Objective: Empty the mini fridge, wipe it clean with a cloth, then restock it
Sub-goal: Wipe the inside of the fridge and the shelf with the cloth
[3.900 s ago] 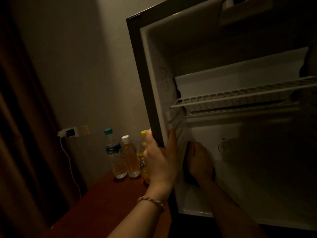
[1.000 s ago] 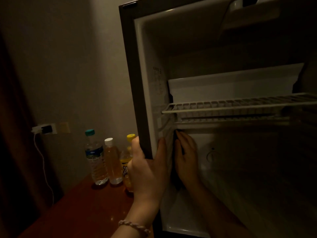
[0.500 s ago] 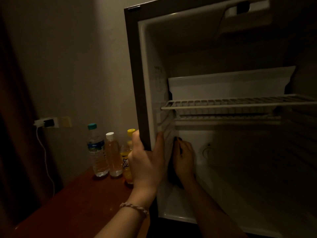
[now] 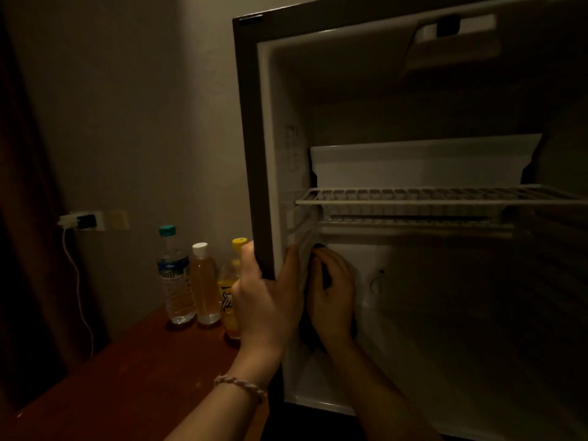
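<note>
Item 1, the mini fridge [image 4: 413, 90]: we find it standing open on the right of the scene, its dark outer frame edge running down the middle of the view and its pale interior lit dimly. A white wire shelf [image 4: 429, 198] spans the cavity about halfway up; we see nothing resting on it. The lower compartment holds only our right hand and what it carries.

Item 2, the left hand [image 4: 264, 300]: we have it wrapped round the fridge's left front edge below shelf height, thumb on the inner side and fingers on the outer side, gripping the frame. A braided bracelet [image 4: 240, 386] sits on that wrist.

Item 3, the right hand [image 4: 332, 294]: we hold it inside the lower compartment, against the left inner wall just beside the left hand. Its fingers curl over a dark cloth [image 4: 310, 332], which shows as a dark fold above the fingertips and below the heel of the hand, pressed to the wall.

Item 4, 3 bottles on the reddish-brown table [image 4: 105, 386], left of the fridge and near the far wall: a clear bottle with a teal cap [image 4: 175, 278], a bottle of pale liquid with a white cap [image 4: 205, 281], and a yellow-capped bottle [image 4: 230, 288] partly hidden behind our left hand.

Item 5, a wall socket with a white plug and cable [image 4: 79, 281], far left.
</note>
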